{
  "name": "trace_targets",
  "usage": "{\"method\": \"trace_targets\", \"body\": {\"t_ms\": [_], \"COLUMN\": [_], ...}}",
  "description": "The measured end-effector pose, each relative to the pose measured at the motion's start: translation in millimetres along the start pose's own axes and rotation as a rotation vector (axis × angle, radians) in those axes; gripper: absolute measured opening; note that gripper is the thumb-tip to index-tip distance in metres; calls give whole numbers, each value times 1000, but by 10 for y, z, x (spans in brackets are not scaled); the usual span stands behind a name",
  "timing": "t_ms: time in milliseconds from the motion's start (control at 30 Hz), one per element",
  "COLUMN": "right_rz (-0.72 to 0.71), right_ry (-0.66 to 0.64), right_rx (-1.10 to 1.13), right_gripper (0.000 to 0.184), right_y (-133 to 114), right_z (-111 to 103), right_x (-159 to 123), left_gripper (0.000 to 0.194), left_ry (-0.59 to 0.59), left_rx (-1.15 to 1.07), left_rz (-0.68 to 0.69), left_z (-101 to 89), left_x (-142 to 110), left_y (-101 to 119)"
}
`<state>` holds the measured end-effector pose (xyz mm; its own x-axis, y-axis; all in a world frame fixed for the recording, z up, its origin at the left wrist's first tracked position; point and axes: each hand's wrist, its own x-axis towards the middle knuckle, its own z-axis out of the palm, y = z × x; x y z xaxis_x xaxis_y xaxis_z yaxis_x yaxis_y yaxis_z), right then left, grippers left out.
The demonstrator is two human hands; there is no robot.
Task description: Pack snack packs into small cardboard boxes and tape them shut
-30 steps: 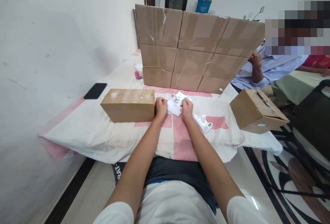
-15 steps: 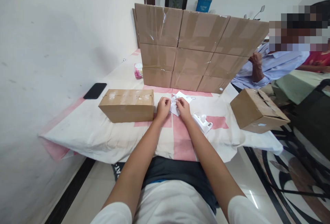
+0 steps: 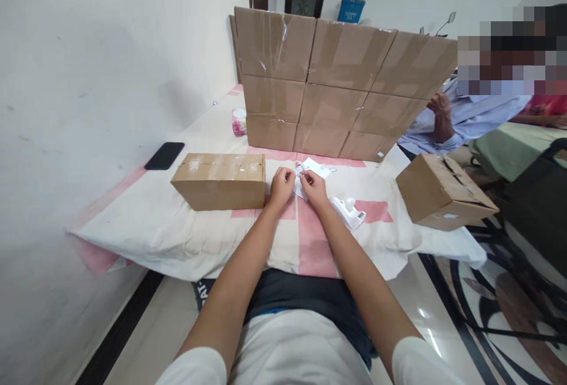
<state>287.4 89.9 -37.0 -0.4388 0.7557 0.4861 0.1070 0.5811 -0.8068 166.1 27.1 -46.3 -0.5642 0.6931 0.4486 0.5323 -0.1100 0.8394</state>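
Observation:
My left hand (image 3: 282, 185) and my right hand (image 3: 314, 188) are close together over the table, each with its fingers pinched. Between the fingertips is something small and whitish, too small to make out. White paper sheets (image 3: 316, 167) lie under and just behind the fingers, with a few small outlined shapes on them. Beside my right wrist rests a white tape dispenser (image 3: 348, 212). Left of my left hand sits a closed, taped cardboard box (image 3: 221, 187).
Stacked cardboard boxes (image 3: 334, 84) form a wall behind my hands. Another cardboard box (image 3: 445, 193) stands at the table's right edge. A black phone (image 3: 165, 156) lies at the left, and a pink-and-white packet (image 3: 239, 122) by the stack. A person in a light-blue shirt (image 3: 476, 110) is at the right.
My fingertips have shifted slightly, and less of the whitish material shows between them. The boxes, the phone and the tape dispenser stay in place.

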Motion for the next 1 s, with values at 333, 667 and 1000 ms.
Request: {"method": "trace_targets", "body": {"t_ms": [333,667,1000], "right_rz": [-36,-76,-32], "right_ry": [43,59,158], "right_rx": [-55,-174,-263], "right_gripper": [18,13,15], "right_y": [6,29,9], "right_z": [9,31,-40], "right_x": [12,-2,5], "left_gripper": [13,15,19], "left_ry": [-12,0,107], "left_rx": [90,141,26], "left_rz": [-79,-163,-232], "left_z": [-12,22,6], "left_x": [-24,-33,61], "left_y": [96,126,-30]}}
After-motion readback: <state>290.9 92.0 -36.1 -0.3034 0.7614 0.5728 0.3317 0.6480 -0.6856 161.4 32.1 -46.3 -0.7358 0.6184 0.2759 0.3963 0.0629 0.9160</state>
